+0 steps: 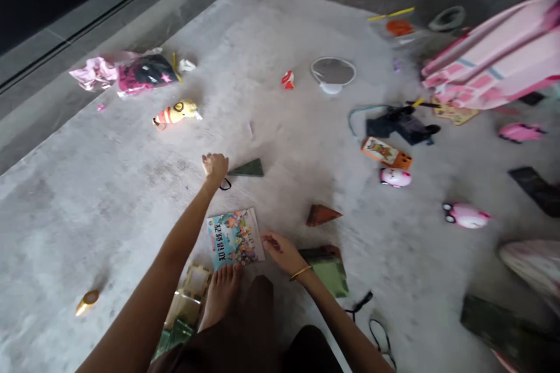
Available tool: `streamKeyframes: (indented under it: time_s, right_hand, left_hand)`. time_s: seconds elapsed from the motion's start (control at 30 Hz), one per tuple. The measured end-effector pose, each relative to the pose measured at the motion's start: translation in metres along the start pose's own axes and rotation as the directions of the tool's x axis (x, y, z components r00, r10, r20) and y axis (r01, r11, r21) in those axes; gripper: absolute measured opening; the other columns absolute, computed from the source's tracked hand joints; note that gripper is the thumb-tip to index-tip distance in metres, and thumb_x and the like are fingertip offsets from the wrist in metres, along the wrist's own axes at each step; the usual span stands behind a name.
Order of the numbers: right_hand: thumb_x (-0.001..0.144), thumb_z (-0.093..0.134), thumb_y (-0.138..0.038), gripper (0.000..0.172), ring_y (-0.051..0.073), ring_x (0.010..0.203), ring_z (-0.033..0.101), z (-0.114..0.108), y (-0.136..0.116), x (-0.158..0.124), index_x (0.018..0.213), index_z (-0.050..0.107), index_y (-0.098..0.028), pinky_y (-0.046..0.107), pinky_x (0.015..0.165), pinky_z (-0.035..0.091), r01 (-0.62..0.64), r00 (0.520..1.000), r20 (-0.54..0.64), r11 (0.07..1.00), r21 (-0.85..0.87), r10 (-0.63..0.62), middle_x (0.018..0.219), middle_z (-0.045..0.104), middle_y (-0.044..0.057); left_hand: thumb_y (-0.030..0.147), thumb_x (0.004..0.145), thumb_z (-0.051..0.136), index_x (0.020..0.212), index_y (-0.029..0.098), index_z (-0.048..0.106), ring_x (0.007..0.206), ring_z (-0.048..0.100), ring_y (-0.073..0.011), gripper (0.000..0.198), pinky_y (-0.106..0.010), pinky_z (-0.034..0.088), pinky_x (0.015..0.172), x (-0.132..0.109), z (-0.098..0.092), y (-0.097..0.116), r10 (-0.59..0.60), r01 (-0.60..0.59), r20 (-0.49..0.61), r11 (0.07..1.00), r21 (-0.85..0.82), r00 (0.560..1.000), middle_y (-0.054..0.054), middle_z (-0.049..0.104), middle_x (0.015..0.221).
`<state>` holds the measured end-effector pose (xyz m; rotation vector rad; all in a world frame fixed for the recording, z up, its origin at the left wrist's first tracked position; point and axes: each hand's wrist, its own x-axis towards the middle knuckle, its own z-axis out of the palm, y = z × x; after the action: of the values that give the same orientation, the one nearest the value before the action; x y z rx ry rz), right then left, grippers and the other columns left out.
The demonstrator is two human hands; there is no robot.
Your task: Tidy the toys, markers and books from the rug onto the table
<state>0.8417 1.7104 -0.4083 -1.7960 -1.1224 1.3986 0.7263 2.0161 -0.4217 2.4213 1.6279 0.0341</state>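
My left hand [215,166] is closed, fingers curled under, low over the floor; whatever may be inside it is hidden. Just right of it lie a dark green triangular piece [249,168] and a small black loop [225,184]. A picture book [236,238] with a colourful cover rests flat in front of my bare foot [221,294]. At the book's right edge, my right hand [282,252] has loosely bent fingers, apart and with nothing visible in them. Near that hand are a brown triangular piece [322,215] and a shiny green packet [330,274].
Scattered on the grey mat [131,210] are a yellow toy [175,112], a round mirror-like object [333,71], an orange phone case [385,153] and pink toy cars [468,215]. A pink bag [499,58] stands at right. Translucent tiles [184,306] lie beside my foot.
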Motion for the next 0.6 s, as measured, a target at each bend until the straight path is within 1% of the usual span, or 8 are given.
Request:
streamKeyframes:
  time_s: [0.07,0.13,0.23,0.3,0.37,0.43,0.5,0.6]
  right_hand:
    - [0.086,0.050,-0.024,0.025,0.025,0.097,0.069,-0.004,0.001,-0.003,0.102,0.068,-0.020,0.044,0.086,0.056,0.006,1.000,-0.018,1.000,0.001,-0.006,0.105,0.073,0.011]
    - [0.087,0.050,-0.024,0.024,0.025,0.097,0.069,-0.008,-0.001,-0.004,0.102,0.068,-0.020,0.044,0.086,0.056,0.012,0.999,-0.030,1.000,0.015,-0.012,0.105,0.073,0.011]
    - [0.088,0.050,-0.026,0.023,0.024,0.097,0.068,-0.019,-0.004,-0.004,0.102,0.067,-0.021,0.041,0.085,0.056,0.017,0.998,-0.060,0.999,0.037,-0.015,0.105,0.073,0.010]
    - [0.089,0.050,-0.027,0.021,0.022,0.093,0.069,-0.033,-0.002,-0.003,0.100,0.067,-0.021,0.039,0.083,0.056,0.009,0.995,-0.099,0.998,0.058,-0.003,0.101,0.073,0.008]
    - [0.088,0.051,-0.028,0.019,0.021,0.089,0.068,-0.052,0.007,-0.001,0.099,0.066,-0.021,0.036,0.081,0.056,-0.005,0.984,-0.175,0.995,0.098,0.022,0.097,0.072,0.006]
    - [0.087,0.052,-0.028,0.018,0.020,0.087,0.068,-0.078,0.022,0.001,0.098,0.065,-0.021,0.035,0.079,0.056,-0.013,0.957,-0.284,0.990,0.142,0.053,0.096,0.072,0.005]
    - [0.087,0.053,-0.028,0.018,0.020,0.088,0.068,-0.109,0.040,0.001,0.099,0.064,-0.021,0.035,0.081,0.056,-0.018,0.913,-0.399,0.986,0.167,0.084,0.096,0.072,0.005]
    - [0.086,0.050,-0.023,0.022,0.019,0.092,0.067,-0.159,0.069,-0.003,0.104,0.062,-0.022,0.036,0.085,0.055,-0.057,0.818,-0.562,0.990,0.129,0.120,0.100,0.072,0.005]
  left_hand:
    - [0.021,0.091,0.040,0.107,0.007,0.064,0.112,0.058,-0.0375,0.033,-0.052,0.039,0.094,0.032,0.003,0.010,0.097,-0.096,-0.014,0.995,0.011,0.995,-0.026,0.064,0.109]
    - [0.016,0.092,0.037,0.118,0.011,0.060,0.114,0.057,-0.0327,0.035,-0.045,0.040,0.095,0.056,0.009,0.027,0.195,-0.195,-0.003,0.981,0.005,0.981,-0.023,0.062,0.116]
    - [0.018,0.094,0.036,0.124,0.011,0.056,0.112,0.056,-0.0309,0.037,-0.044,0.042,0.094,0.081,0.019,0.055,0.281,-0.281,0.025,0.960,-0.010,0.959,-0.021,0.062,0.113]
    - [0.026,0.096,0.036,0.121,0.009,0.057,0.112,0.056,-0.0321,0.037,-0.048,0.042,0.095,0.094,0.023,0.066,0.315,-0.315,0.044,0.949,-0.022,0.948,-0.019,0.063,0.102]
    - [0.033,0.096,0.035,0.111,0.013,0.062,0.109,0.057,-0.0332,0.037,-0.052,0.043,0.094,0.103,0.027,0.069,0.347,-0.345,0.064,0.938,-0.037,0.936,-0.014,0.063,0.088]
    - [0.040,0.094,0.035,0.101,0.021,0.065,0.108,0.058,-0.0339,0.036,-0.056,0.042,0.094,0.111,0.030,0.068,0.379,-0.376,0.067,0.925,-0.052,0.923,-0.010,0.061,0.081]
    - [0.043,0.093,0.034,0.096,0.027,0.065,0.111,0.057,-0.0359,0.035,-0.060,0.040,0.094,0.116,0.032,0.064,0.408,-0.405,0.046,0.912,-0.060,0.912,-0.009,0.060,0.082]
    - [0.040,0.091,0.030,0.095,0.030,0.063,0.118,0.052,-0.0378,0.035,-0.063,0.036,0.098,0.124,0.036,0.058,0.432,-0.430,0.002,0.899,-0.077,0.902,-0.010,0.060,0.089]
